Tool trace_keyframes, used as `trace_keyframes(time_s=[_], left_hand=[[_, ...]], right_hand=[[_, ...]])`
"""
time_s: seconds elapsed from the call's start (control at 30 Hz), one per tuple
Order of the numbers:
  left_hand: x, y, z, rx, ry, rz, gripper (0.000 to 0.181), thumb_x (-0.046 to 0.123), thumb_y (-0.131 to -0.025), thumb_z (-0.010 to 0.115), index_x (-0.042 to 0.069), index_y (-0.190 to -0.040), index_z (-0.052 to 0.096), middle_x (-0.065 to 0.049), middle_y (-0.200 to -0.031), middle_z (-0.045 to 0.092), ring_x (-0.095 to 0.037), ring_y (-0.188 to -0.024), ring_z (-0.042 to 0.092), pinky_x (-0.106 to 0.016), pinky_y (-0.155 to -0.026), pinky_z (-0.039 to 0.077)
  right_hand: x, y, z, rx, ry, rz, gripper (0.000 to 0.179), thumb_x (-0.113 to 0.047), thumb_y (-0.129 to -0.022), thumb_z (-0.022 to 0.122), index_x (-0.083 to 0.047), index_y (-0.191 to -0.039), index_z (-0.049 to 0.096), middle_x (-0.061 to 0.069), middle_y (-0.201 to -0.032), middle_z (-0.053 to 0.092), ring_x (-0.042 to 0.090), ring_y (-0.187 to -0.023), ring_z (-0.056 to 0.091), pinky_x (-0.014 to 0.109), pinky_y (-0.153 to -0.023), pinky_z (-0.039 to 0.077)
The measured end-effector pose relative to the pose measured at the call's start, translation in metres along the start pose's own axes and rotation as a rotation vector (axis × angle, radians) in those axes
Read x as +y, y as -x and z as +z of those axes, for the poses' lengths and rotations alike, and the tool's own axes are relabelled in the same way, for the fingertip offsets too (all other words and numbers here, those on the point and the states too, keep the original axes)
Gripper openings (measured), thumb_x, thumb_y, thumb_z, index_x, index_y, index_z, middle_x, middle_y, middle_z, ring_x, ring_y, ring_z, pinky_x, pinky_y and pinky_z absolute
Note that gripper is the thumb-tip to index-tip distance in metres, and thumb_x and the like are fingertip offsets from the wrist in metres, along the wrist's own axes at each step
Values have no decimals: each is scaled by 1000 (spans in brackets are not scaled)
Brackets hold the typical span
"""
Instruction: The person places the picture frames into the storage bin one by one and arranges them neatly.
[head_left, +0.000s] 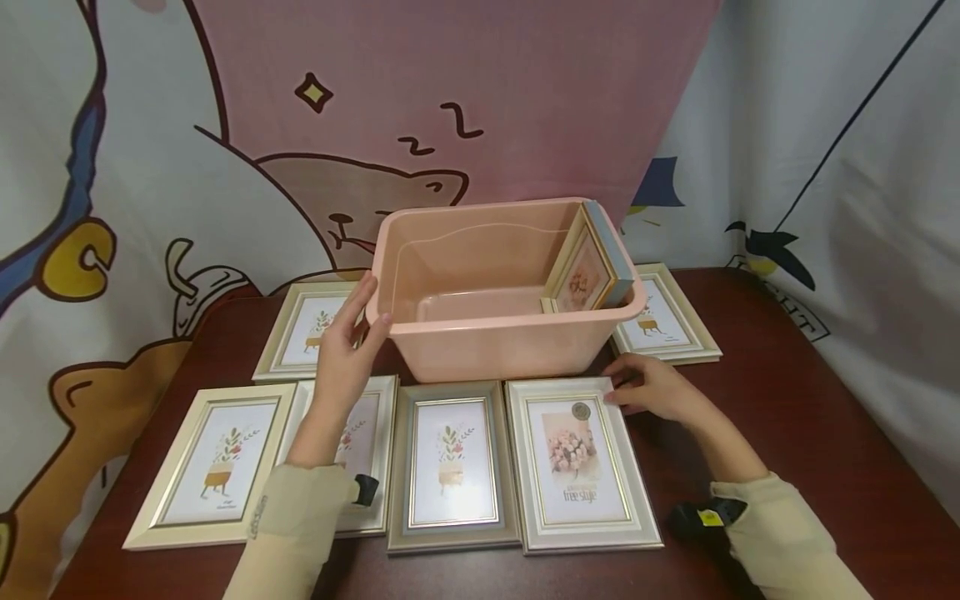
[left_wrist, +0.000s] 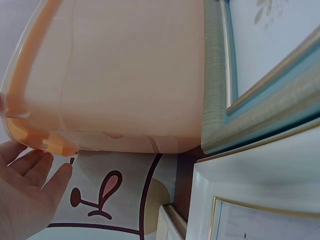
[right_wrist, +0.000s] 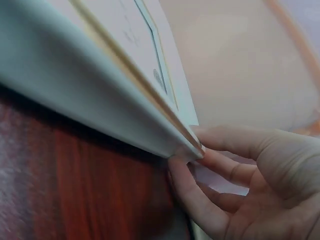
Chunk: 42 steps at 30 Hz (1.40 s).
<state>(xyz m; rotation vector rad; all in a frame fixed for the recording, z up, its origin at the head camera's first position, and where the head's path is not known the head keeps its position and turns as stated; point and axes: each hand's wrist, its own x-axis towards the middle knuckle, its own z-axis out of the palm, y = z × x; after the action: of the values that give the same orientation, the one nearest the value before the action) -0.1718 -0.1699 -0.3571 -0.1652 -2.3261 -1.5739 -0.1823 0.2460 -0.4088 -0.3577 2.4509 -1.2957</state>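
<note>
A pink plastic tub (head_left: 487,354) stands at the middle of the table. My left hand (head_left: 347,358) holds its front left rim corner, thumb at the front and fingers along the left side. The left wrist view shows the fingertips (left_wrist: 60,177) at the rim. My right hand (head_left: 654,387) pinches the upper right corner of a white picture frame (head_left: 517,467) with a pink flower print. In the right wrist view that frame (right_wrist: 115,105) is edge-on, with thumb and fingers at its corner. Inside the tub, frames (head_left: 588,258) lean upright against the right wall.
In the front row, a grey-gold frame (head_left: 401,500), a white frame (head_left: 378,483) partly behind my left arm, and a cream frame (head_left: 262,467) lie flat. More cream frames lie left (head_left: 273,342) and right (head_left: 697,333) of the tub. A printed curtain (head_left: 525,100) hangs behind the table.
</note>
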Motion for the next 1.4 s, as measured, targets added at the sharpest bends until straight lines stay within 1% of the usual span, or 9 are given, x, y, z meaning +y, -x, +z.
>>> trace_keyframes(time_s=[0.17,0.3,0.4,0.6,0.87,0.93,1.1,1.23,1.4], left_hand=[[0,1,0,2,3,1,55,27,-100,60,21,-152,43,7,-162,35,-16,-152,29,-51,-120,34],[0,1,0,0,4,2,55,26,-100,60,21,-152,43,4,-162,35,-17,-152,29,-52,-120,35],[0,1,0,-2,6,5,55,26,-100,60,20,-152,43,1,-163,34,-18,-152,29,-52,-120,35],[1,0,-1,-3,-5,-2,55,26,-100,60,20,-152,43,5,-162,35,-18,-151,30,-51,-119,35],[1,0,-2,-1,7,7,55,25,-100,60,18,-151,44,4,-162,36,-16,-151,31,-51,-120,35],[2,0,-2,-1,12,10,55,24,-100,61,18,-151,44,5,-161,36,-16,-151,31,-51,-120,35],[3,-1,-2,2,10,21,54,22,-99,61,16,-151,45,5,-161,37,-17,-150,32,-52,-119,36],[3,0,-2,3,2,24,54,21,-99,61,16,-151,45,5,-161,37,-18,-150,32,-52,-119,36],[2,0,-2,1,13,30,54,21,-99,61,16,-151,45,5,-161,38,-17,-150,33,-52,-118,37]], right_hand=[[-2,6,-9,-34,-112,-21,39,-8,-90,71,11,-119,52,27,-108,67,11,-88,67,30,-72,62],[-6,15,-14,-23,-171,13,47,-14,-90,73,5,-127,53,22,-115,66,10,-94,68,32,-78,63],[-10,22,-16,-5,-191,5,48,-18,-90,73,1,-131,56,13,-117,67,11,-97,69,33,-81,63],[-21,36,-24,15,-266,-86,36,-9,-91,70,-6,-127,64,-9,-109,73,12,-97,72,30,-81,62],[-46,52,-37,116,-224,-225,33,2,-91,66,-6,-123,67,-10,-106,74,13,-88,75,29,-75,63],[-53,55,-40,136,-236,-256,34,5,-90,66,-5,-123,68,-10,-107,74,12,-87,75,28,-74,63],[-68,61,-48,163,-304,-337,37,13,-87,64,-4,-120,69,-6,-107,74,10,-84,73,26,-73,63],[-80,65,-55,192,-334,-377,39,15,-86,63,-5,-118,70,-3,-104,75,10,-82,72,24,-72,62],[-92,65,-61,224,-415,-435,40,20,-86,60,-3,-117,70,-1,-104,76,11,-83,73,24,-69,62]])
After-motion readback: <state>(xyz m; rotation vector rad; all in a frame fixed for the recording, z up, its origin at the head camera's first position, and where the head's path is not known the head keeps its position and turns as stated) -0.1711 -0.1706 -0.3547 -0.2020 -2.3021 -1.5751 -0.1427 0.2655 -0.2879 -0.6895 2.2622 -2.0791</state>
